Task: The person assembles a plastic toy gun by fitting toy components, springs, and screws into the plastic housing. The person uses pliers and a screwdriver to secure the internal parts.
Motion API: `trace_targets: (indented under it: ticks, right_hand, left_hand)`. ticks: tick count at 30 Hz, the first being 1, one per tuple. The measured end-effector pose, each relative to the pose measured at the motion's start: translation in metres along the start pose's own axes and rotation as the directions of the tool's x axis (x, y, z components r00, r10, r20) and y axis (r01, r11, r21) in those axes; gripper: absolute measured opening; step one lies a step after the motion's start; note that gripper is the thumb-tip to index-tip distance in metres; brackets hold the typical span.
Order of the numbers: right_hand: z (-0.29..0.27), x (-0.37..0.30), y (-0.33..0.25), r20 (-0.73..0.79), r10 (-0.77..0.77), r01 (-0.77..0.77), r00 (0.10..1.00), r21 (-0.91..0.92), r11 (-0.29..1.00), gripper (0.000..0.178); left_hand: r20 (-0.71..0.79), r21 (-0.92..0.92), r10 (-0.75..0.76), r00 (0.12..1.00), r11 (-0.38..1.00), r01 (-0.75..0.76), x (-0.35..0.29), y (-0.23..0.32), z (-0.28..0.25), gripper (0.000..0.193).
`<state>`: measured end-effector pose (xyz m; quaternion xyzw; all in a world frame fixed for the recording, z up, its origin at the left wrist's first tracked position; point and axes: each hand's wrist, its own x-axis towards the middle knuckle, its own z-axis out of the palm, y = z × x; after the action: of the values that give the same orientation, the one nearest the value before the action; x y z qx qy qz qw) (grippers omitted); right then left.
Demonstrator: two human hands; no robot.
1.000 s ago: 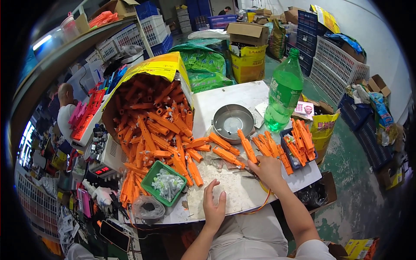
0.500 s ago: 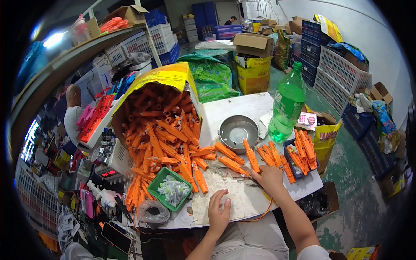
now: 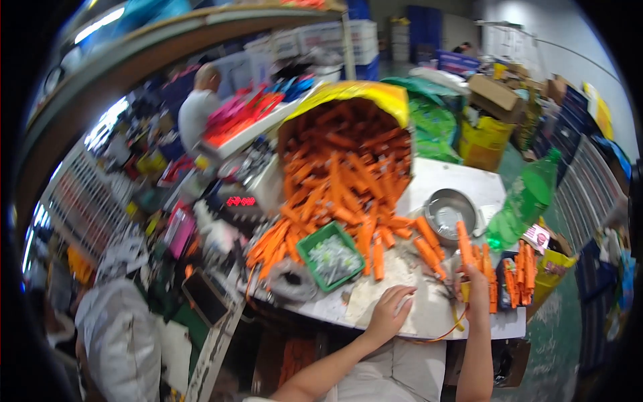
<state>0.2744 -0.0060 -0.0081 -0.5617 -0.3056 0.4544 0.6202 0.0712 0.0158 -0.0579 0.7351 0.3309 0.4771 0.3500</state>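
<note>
R fingers (image 3: 475, 273) gripping orange pc (image 3: 463, 242) | L fingers (image 3: 400, 293) loose | bowl (image 3: 447, 218), grn bottle (image 3: 526, 199) beyond

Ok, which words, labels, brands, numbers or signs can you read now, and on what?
None reads clearly.
Red display: characters too blurred.
Pink-and-white card: print too small and blurred.
Yellow bag at the right: marks too blurred.

Cluttered workshop, heaped orange parts (image 3: 340, 187), stacked crates (image 3: 593, 175)
</note>
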Motion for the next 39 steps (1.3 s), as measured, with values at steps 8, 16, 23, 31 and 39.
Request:
trace_targets:
  ticks: [8, 16, 23, 31, 39]
  right_hand:
    - [0.082, -0.087, -0.017, 0.663, 0.027, 0.288, 0.748, -0.362, 0.887, 0.03]
    - [0.09, -0.12, -0.018, 0.711, -0.156, 0.553, 0.685, -0.369, 0.747, 0.034]
    - [0.011, -0.135, 0.008, 0.353, -0.008, 0.134, 0.936, -0.335, 0.932, 0.027]
    - [0.01, -0.146, 0.016, 0.248, 0.0, 0.054, 0.969, -0.211, 0.976, 0.032]
    - [0.01, -0.134, -0.009, 0.263, -0.149, 0.26, 0.953, -0.462, 0.848, 0.029]
  left_hand:
    - [-0.022, 0.024, 0.115, 0.993, 0.993, -0.115, 0.009, -0.003, 0.007, 0.022]
    - [-0.014, -0.028, 0.061, 0.998, 0.998, -0.061, -0.003, 0.01, -0.014, 0.022]
    - [0.112, 0.589, 0.425, 0.898, 0.7, -0.405, 0.088, 0.026, -0.079, 0.015]
    - [0.242, 0.967, 0.011, 0.97, 0.086, -0.242, 0.143, -0.009, -0.07, 0.044]
    - [0.127, 0.954, 0.117, 0.985, 0.259, -0.154, 0.114, -0.012, -0.06, 0.053]
